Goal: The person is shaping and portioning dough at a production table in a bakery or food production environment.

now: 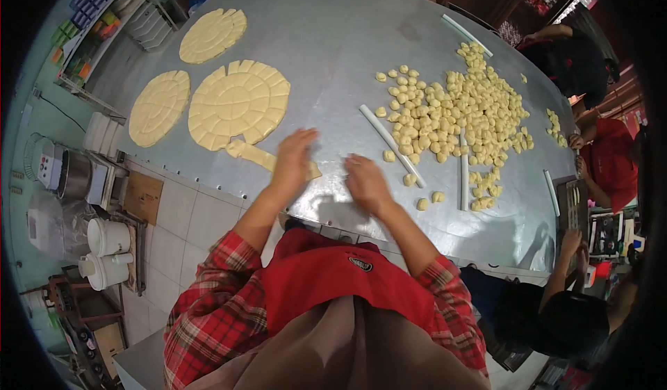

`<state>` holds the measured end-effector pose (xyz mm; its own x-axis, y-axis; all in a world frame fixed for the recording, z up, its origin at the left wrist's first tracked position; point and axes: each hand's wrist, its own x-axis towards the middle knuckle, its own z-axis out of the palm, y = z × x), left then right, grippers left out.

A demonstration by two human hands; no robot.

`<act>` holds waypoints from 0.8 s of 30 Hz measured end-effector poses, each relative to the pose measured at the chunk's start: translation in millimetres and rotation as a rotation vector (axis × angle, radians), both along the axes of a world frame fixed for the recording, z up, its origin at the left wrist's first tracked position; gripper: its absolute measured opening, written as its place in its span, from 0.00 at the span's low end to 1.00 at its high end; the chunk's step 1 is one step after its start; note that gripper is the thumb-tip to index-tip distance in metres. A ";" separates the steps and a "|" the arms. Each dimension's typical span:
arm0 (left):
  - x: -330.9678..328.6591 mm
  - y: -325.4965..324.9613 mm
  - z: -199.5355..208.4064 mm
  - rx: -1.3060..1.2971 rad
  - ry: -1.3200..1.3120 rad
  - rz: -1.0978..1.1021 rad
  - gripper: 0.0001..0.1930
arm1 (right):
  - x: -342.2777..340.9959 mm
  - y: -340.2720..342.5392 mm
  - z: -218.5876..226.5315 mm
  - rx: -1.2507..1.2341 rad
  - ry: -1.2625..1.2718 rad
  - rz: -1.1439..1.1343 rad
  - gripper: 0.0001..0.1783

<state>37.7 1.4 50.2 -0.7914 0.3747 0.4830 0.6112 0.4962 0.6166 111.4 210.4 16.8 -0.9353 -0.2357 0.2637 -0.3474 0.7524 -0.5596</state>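
Observation:
My left hand (295,157) is over a flat dough strip (256,156), fingers stretched out and a little blurred; the strip's far part shows beyond the wrist. Across a short gap, my right hand (366,183) hovers near the table's front edge, fingers loosely spread, with nothing visible in it. The strip reaches from the largest scored dough round (240,101), whose rim has pieces cut away. Right of my right hand, a few small dough balls (410,180) sit beside a white rod (390,143). The palms of both hands are hidden.
Two more scored dough rounds (160,108) (213,35) lie at the left on the metal table (326,49). A large heap of dough balls (479,105) covers the right side, among several white rods. Co-workers (611,160) stand along the right edge. A mixer (73,174) and white buckets (108,238) are left.

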 end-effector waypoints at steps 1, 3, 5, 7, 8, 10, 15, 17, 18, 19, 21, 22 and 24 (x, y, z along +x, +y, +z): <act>-4.9 -28.0 -14.5 -0.062 -0.051 0.067 0.20 | -5.0 -30.5 2.0 -0.147 0.014 0.036 0.26; -0.8 -50.5 -28.7 -0.140 -0.110 0.113 0.19 | -21.6 -71.2 -18.1 0.003 0.101 -0.051 0.26; 5.3 -66.3 -47.5 -0.406 -0.141 0.204 0.19 | -28.9 -94.6 -25.6 0.099 0.249 -0.029 0.21; 2.0 -75.1 -57.6 -0.391 -0.132 0.177 0.18 | -35.0 -92.5 -25.6 0.033 0.074 0.106 0.16; 0.9 -72.7 -57.8 -0.375 -0.135 0.156 0.18 | -34.9 -86.7 -28.0 -0.027 -0.113 0.231 0.12; 4.6 -77.7 -58.2 -0.355 -0.143 0.163 0.18 | -18.0 -78.4 -3.8 -0.236 -0.308 0.266 0.10; 13.0 -53.6 -45.1 -0.425 -0.046 0.206 0.18 | 18.9 -16.3 36.2 -0.560 -0.627 0.169 0.08; 12.1 -45.3 -42.5 -0.409 -0.062 0.119 0.18 | 31.8 -3.8 50.4 -0.701 -0.680 0.128 0.09; 11.6 -40.3 -42.9 -0.397 -0.080 0.050 0.18 | 38.5 4.0 57.9 -0.842 -0.732 0.104 0.09; 12.3 -39.3 -49.5 -0.393 -0.077 0.035 0.18 | 48.4 14.8 66.2 -0.843 -0.725 0.088 0.09; 8.5 -44.5 -64.9 -0.360 -0.079 0.051 0.17 | 66.5 37.5 85.7 -1.035 -0.509 -0.004 0.10; 6.7 -48.2 -69.2 -0.401 -0.067 0.044 0.21 | 71.9 45.1 95.2 -1.038 -0.499 -0.017 0.10; 23.7 -18.8 -39.9 -0.254 -0.100 -0.072 0.24 | 85.9 58.3 109.8 -1.077 -0.539 -0.122 0.12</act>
<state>61.4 -17.4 10.4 -0.7975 0.5306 0.2871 0.5926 0.6002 0.5372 197.3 268.6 126.6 -0.9865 -0.0379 -0.1594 0.1636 -0.1763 -0.9706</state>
